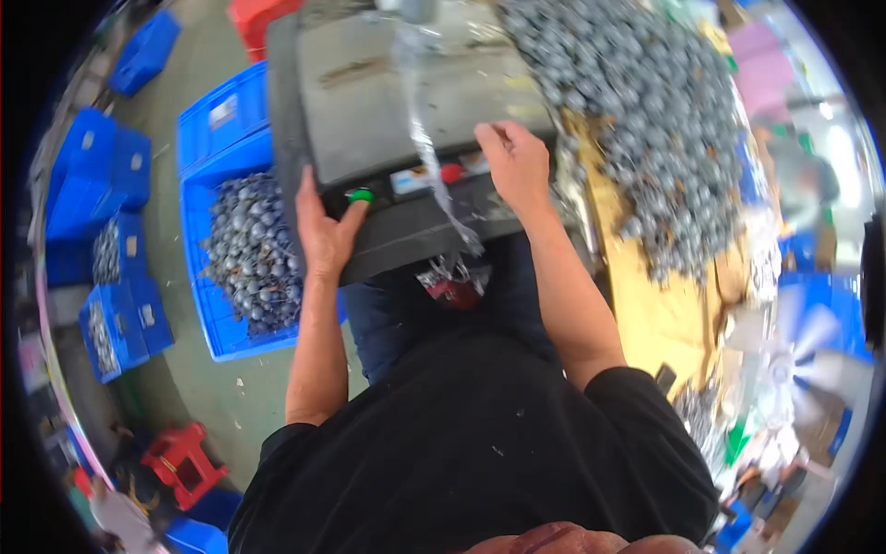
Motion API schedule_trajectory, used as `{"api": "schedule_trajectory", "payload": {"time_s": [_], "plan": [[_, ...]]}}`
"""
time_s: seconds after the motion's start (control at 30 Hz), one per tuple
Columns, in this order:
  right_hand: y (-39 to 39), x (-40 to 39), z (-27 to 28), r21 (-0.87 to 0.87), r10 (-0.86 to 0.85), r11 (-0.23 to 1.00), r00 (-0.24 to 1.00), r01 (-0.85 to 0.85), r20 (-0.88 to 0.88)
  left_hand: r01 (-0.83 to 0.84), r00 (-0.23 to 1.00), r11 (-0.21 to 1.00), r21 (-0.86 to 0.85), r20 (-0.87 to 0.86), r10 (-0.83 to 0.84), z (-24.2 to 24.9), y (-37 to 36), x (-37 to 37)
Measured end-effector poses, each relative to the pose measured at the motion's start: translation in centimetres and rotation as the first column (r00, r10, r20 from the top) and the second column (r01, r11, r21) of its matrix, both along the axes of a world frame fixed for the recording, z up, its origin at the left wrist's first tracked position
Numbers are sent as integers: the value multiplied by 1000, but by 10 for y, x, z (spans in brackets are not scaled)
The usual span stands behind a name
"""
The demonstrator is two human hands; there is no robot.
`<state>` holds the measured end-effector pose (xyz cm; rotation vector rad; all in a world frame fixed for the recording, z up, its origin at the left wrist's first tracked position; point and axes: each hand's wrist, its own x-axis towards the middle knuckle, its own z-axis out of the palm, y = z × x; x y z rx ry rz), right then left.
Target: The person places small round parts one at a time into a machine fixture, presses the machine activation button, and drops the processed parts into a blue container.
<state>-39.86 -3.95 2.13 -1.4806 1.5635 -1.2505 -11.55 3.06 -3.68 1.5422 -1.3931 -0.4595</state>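
Note:
Before me stands a dark grey machine (pixel 388 111) with a worn top. A strip of clear tape (pixel 420 138) runs down over its front. My left hand (pixel 328 231) rests at the machine's left front corner, fingers stretched along the side and thumb beside a green button (pixel 360 196). Over the right part of the machine is my right hand (pixel 519 168), its fingers curled together; whatever they may hold is hidden. A red button (pixel 451 173) and a small label (pixel 409 180) lie to the left of that hand.
Round grey parts fill a blue crate (pixel 198 277) on the left. More such parts (pixel 637 111) are heaped on a yellowish table (pixel 646 323) at right. Stacked blue crates (pixel 101 175), a red stool (pixel 185 462) and a spinning fan (pixel 784 369) stand farther off.

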Motion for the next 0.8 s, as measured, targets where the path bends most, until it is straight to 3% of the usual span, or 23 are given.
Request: {"api": "schedule_trajectory", "payload": {"time_s": [0.07, 0.17, 0.2, 0.3, 0.4, 0.43, 0.47, 0.53, 0.6, 0.7, 0.8], "plan": [[2, -34, -15, 16, -128, 992, 986, 127, 103, 43, 997, 995, -92, -63, -49, -19, -4, 2], [-4, -50, -51, 63, -211, 977, 967, 203, 145, 15, 999, 1000, 3, 38, -15, -3, 0, -3], [-6, -52, -54, 25, -211, 978, 970, 209, 118, 31, 999, 999, -6, 38, -31, -2, 0, -3], [0, -58, -27, 181, -88, 981, 988, 64, 126, 74, 997, 997, -31, -30, -75, -14, -1, 3], [37, -78, 12, -29, -20, 999, 999, 19, -41, 91, 989, 995, -36, -111, -95, -15, -2, 1], [57, -87, 43, -67, -73, 996, 977, 61, -201, 88, 989, 996, -27, -117, -91, -16, -2, 1], [73, -103, 66, -111, -128, 989, 926, 94, -354, 85, 989, 996, -19, -122, -87, -16, -1, 1], [87, -150, 61, -211, -346, 937, 834, 279, -430, 80, 990, 997, -13, -117, -81, -17, -2, 1], [97, -194, 72, -289, -437, 900, 656, 328, -615, 83, 989, 996, -15, -118, -85, -19, -2, 2], [96, -227, 70, -152, -348, 915, 537, 375, -768, 96, 991, 995, -5, -92, -96, -17, -2, 2], [89, -241, 66, 51, -222, 893, 536, 447, -815, 118, 980, 993, 29, -167, -112, -11, -2, 6]]}}
